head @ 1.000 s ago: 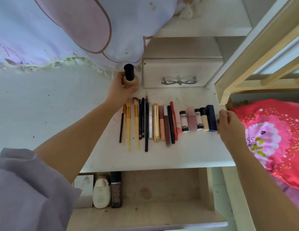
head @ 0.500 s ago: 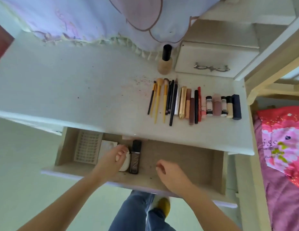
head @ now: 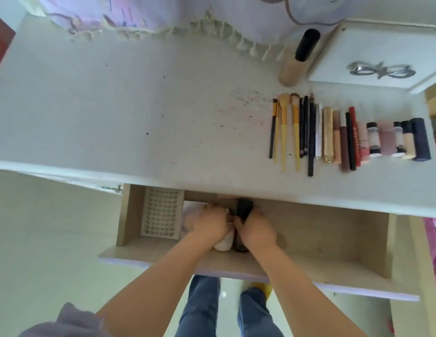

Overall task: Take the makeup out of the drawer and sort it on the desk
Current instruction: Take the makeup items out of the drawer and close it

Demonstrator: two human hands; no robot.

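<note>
Both hands are down in the open drawer (head: 333, 242). The right hand (head: 257, 231) wraps the dark tube (head: 243, 209), whose long axis runs near-to-far, its cap poking out beyond the fingers. The left hand (head: 209, 226) covers the white bottle (head: 224, 243) just left of it; whether it grips, I cannot tell. No label is readable. Sorted makeup lies in a row (head: 348, 137) far right on the desk (head: 139, 105).
</note>
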